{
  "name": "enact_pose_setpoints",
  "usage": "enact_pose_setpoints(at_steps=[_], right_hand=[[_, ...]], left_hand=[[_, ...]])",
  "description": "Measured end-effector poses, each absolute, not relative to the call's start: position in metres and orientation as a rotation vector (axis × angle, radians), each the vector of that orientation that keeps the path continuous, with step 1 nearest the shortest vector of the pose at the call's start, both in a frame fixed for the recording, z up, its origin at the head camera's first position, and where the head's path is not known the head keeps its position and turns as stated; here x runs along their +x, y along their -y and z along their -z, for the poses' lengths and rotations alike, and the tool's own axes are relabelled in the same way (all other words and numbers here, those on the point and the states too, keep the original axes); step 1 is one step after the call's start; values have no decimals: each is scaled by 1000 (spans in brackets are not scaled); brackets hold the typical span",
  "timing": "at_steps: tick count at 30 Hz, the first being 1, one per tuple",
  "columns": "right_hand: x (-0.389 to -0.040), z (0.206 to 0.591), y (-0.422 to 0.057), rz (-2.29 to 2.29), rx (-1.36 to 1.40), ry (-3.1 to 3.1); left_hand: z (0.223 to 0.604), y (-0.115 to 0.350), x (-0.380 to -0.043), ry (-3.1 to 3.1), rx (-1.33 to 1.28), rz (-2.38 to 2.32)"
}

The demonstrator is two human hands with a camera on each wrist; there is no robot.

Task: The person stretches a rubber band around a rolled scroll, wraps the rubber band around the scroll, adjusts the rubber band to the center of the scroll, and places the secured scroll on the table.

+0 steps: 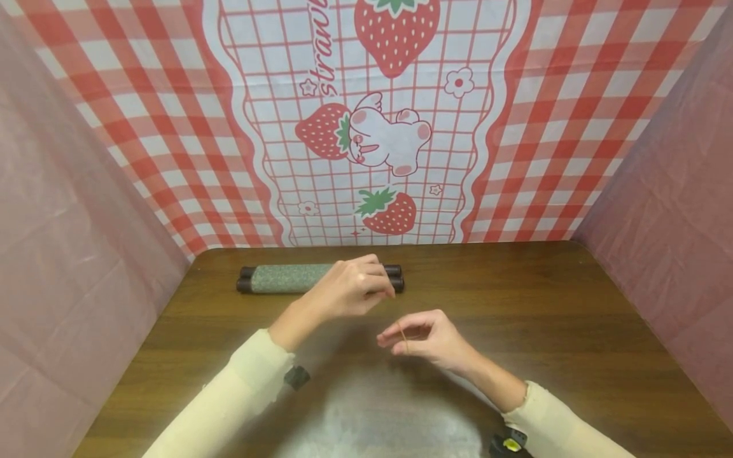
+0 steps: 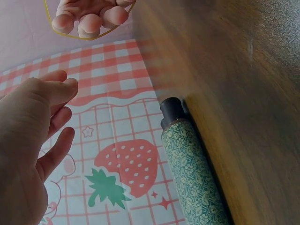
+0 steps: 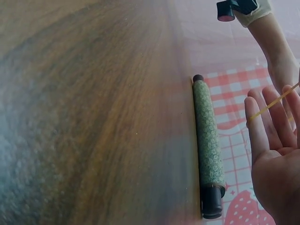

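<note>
A thin yellow-tan rubber band (image 1: pixel 403 337) is looped round the fingers of my right hand (image 1: pixel 428 338), which hangs above the table, fingers extended and spread a little. In the right wrist view the band (image 3: pixel 273 103) stretches across those fingers. My left hand (image 1: pixel 354 287) hovers to the left and farther back, fingers loosely bent with nothing between them; the left wrist view shows this hand (image 2: pixel 35 117) apart from the band. Behind it lies a rolled scroll (image 1: pixel 289 278), green patterned with dark rod ends, partly hidden by the left hand in the head view.
The brown wooden table (image 1: pixel 550 305) ends at a backdrop (image 1: pixel 515 210) with red checks and strawberries. Pink cloth (image 1: pixel 74 191) hangs on both sides. A dark wrist device (image 1: pixel 296 377) sits below the left sleeve, another (image 1: pixel 506 443) below the right.
</note>
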State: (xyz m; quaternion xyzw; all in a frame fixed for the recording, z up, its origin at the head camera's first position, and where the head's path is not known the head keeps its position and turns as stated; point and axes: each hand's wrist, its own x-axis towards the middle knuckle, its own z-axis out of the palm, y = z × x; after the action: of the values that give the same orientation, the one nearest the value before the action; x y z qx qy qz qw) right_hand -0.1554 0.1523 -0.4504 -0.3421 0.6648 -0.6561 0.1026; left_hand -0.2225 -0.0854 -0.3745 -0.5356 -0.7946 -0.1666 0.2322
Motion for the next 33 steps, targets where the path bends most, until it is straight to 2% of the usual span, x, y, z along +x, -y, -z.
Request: enact_pose_setpoints(at_steps=[33], right_hand=[[-160, 450, -167, 1919, -1026, -2053]], left_hand=[[381, 110, -216, 2199, -1406, 428]])
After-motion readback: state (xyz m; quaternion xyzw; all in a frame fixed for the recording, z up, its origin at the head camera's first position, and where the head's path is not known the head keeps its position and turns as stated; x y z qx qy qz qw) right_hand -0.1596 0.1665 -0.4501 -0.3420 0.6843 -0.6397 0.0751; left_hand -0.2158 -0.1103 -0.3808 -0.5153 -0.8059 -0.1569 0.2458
